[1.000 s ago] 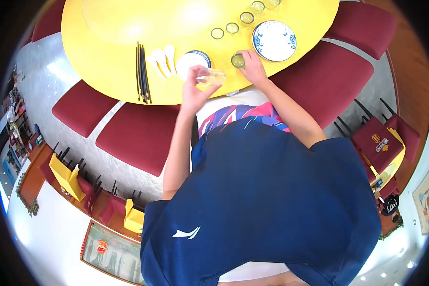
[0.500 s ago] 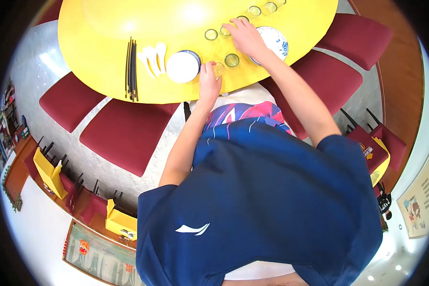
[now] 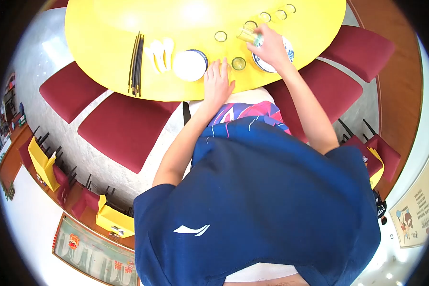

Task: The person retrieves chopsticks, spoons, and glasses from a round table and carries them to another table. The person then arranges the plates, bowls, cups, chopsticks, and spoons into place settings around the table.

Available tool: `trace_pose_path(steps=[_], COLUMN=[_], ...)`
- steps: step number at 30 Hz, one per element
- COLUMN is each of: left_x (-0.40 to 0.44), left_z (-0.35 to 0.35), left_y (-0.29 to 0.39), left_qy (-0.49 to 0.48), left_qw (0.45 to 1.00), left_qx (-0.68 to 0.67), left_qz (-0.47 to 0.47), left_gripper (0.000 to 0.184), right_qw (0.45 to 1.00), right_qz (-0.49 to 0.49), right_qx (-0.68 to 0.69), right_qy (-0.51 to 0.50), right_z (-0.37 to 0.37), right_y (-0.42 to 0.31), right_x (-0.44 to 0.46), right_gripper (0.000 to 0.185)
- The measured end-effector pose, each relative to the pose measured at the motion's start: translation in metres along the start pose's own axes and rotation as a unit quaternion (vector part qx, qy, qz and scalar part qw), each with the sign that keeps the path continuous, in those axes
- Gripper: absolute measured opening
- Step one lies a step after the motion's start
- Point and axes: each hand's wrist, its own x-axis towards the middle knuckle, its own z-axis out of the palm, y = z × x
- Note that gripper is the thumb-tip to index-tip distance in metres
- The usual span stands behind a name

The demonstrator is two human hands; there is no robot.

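Note:
My right hand (image 3: 270,46) is closed around a clear drinking glass (image 3: 246,35), tilted on its side above the table. Beneath that hand lies a blue-and-white patterned plate (image 3: 289,50), partly covered. My left hand (image 3: 217,84) rests near the table's front edge with fingers stretched out. Just left of its fingertips sits a white bowl or stack of dishes with a dark blue rim (image 3: 189,65). To their right stands a greenish glass (image 3: 239,63). Another glass may be partly hidden beside the left fingers. Farther back stands a single glass (image 3: 220,36).
Several more glasses (image 3: 265,17) line the back right of the yellow table (image 3: 105,57). White spoons (image 3: 168,53) and black chopsticks (image 3: 137,64) lie at the left. Dark red chairs (image 3: 124,136) surround the table's near edge.
My right hand has taken up a glass from the table and moved slightly right with it. The left hand has straightened its fingers, which were curled by a glass. The view has shifted slightly.

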Motion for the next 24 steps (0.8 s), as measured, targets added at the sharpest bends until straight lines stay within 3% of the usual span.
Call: trace_pose_path(steps=[1,2,3,4,5,6,9,10,11,13,14,16,18,20,21,23,24], left_x=[0.002,0.004,0.007,0.016,0.034,0.056,0.114,0.132,0.149,0.162,0.163,0.172,0.172,0.162,0.156,0.143,0.14], left_z=[-0.014,-0.027,-0.037,-0.039,-0.034,-0.028,-0.004,0.008,0.019,0.045,0.052,0.044,0.035,0.023,0.015,0.001,-0.002], left_y=[0.003,0.004,0.005,0.004,-0.001,-0.006,-0.02,-0.027,-0.033,-0.058,-0.067,-0.074,-0.086,-0.101,-0.103,-0.111,-0.115], left_qy=[0.002,-0.002,-0.01,-0.015,-0.007,0.003,-0.034,-0.111,-0.185,-0.215,-0.244,-0.302,-0.358,-0.373,-0.373,-0.357,-0.357], left_qw=[1.0,0.999,0.997,0.997,0.999,1.0,0.997,0.986,0.967,0.964,0.957,0.932,0.901,0.815,0.816,0.661,0.663], left_qx=[0.002,-0.023,-0.049,-0.049,-0.038,-0.026,0.038,0.049,0.061,0.015,-0.029,-0.061,-0.088,-0.321,-0.317,-0.542,-0.539], left_qz=[0.004,0.031,0.057,0.06,0.023,-0.011,-0.056,-0.112,-0.168,-0.155,-0.153,-0.191,-0.23,-0.307,-0.307,-0.376,-0.377], left_gripper=[0.073,0.066,0.06,0.06,0.056,0.052,0.051,0.048,0.047,0.048,0.05,0.046,0.043,0.041,0.041,0.048,0.048], right_qw=[0.984,0.983,0.864,0.64,0.483,0.481,0.56,0.559,0.667,0.84,0.839,0.925,0.942,0.959,0.958,0.985,0.985], right_qz=[0.094,0.095,0.232,0.342,0.299,0.296,0.301,0.302,0.284,0.231,0.234,0.236,0.221,0.218,0.218,0.136,0.136], right_qx=[0.152,0.153,0.446,0.688,0.822,0.824,0.771,0.771,0.688,0.49,0.489,0.296,0.251,0.178,0.181,0.107,0.111], right_qy=[0.026,0.033,0.019,0.003,-0.05,-0.043,0.039,0.047,0.037,0.036,0.04,0.026,0.029,-0.034,-0.033,-0.002,-0.001], right_z=[-0.003,-0.002,0.001,0.005,0.016,0.014,0.002,0.002,0.002,0.007,0.005,0.0,0.005,0.008,0.017,0.035,0.042], right_y=[0.002,0.008,0.013,0.018,0.036,0.031,0.002,0.002,0.003,0.008,0.006,0.0,0.001,0.001,0.003,0.005,0.006], right_x=[-0.01,-0.015,-0.024,-0.037,-0.048,-0.052,-0.069,-0.072,-0.074,-0.074,-0.073,-0.066,-0.055,-0.039,-0.032,-0.018,-0.012], right_gripper=[0.034,0.034,0.034,0.034,0.048,0.048,0.055,0.055,0.055,0.06,0.06,0.064,0.064,0.06,0.06,0.054,0.054])
